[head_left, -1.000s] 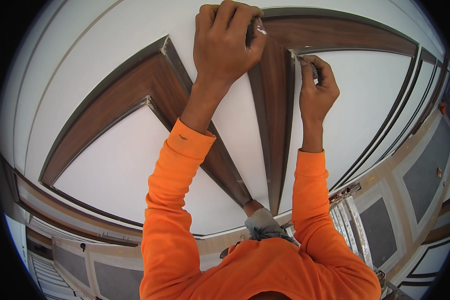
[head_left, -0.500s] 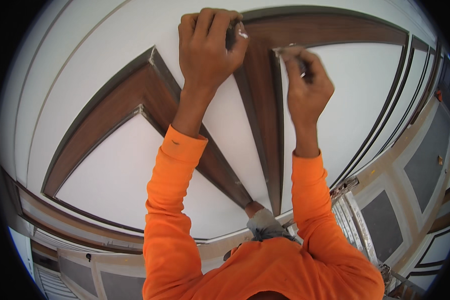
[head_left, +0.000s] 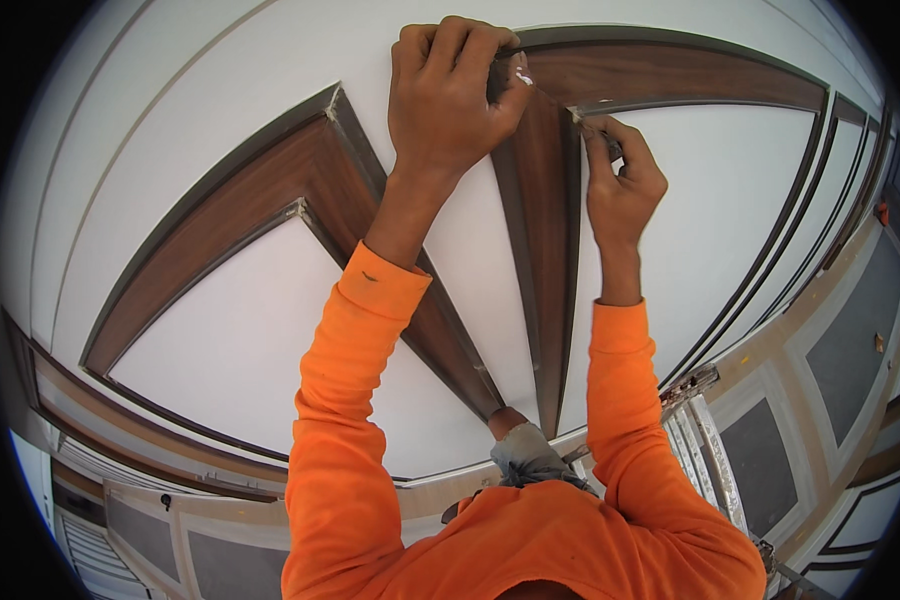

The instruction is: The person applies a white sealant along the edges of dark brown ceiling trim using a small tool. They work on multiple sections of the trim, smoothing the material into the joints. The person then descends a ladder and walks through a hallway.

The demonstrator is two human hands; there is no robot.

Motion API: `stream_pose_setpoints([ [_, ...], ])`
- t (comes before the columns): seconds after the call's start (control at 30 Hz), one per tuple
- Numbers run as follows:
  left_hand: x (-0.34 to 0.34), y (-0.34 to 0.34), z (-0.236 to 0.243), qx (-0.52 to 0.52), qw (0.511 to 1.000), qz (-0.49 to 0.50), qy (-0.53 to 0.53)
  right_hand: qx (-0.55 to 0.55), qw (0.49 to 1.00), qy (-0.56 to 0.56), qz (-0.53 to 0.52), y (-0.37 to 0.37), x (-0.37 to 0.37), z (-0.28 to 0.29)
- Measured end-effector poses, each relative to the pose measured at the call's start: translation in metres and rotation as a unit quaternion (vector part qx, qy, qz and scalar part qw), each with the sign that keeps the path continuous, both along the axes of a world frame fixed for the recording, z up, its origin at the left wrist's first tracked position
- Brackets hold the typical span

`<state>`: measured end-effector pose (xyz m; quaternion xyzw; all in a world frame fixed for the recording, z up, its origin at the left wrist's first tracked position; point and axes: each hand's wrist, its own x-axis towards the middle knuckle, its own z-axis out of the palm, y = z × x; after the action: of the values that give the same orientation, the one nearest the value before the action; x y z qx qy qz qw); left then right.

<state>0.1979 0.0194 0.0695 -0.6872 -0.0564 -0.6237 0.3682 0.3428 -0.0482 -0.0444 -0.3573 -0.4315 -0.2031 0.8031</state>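
My left hand (head_left: 455, 100) is raised at the top corner of the right-hand brown moulding (head_left: 536, 165), which has dark edging. Its fingers are curled, with a white smear on the thumb; something dark shows between thumb and fingers, but I cannot tell whether it is a held piece or the edging. My right hand (head_left: 625, 185) is closed in a pinch just below the moulding's inner corner (head_left: 575, 116), where pale filler shows. A small dark object with a shiny glint (head_left: 615, 152) sits in its fingers, mostly hidden.
A second brown moulding (head_left: 260, 190) stands on the left, with pale filler at its corners. White panel (head_left: 700, 190) surrounds both. A paint-spattered metal ladder (head_left: 715, 450) is at lower right. Grey-panelled boards (head_left: 760, 465) lie beyond it. A bare foot (head_left: 507, 420) shows below my hands.
The mouldings have shifted right in the view, and my left hand keeps its place at the corner. My right hand, blurred before, is now sharp, its fingertips slightly lower beside the inner corner.
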Motion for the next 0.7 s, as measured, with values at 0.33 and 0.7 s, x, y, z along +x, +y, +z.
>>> stream_pose_setpoints([
  [0.33, 0.000, 0.006, -0.002, 0.015, 1.000, 0.001, 0.001, -0.050, 0.998, 0.019, -0.016, 0.005, 0.010, -0.012],
  [0.7, 0.014, 0.034, -0.017, 0.099, 0.993, -0.033, -0.054, -0.139, 0.982, 0.121, -0.034, -0.029, 0.009, 0.010],
])
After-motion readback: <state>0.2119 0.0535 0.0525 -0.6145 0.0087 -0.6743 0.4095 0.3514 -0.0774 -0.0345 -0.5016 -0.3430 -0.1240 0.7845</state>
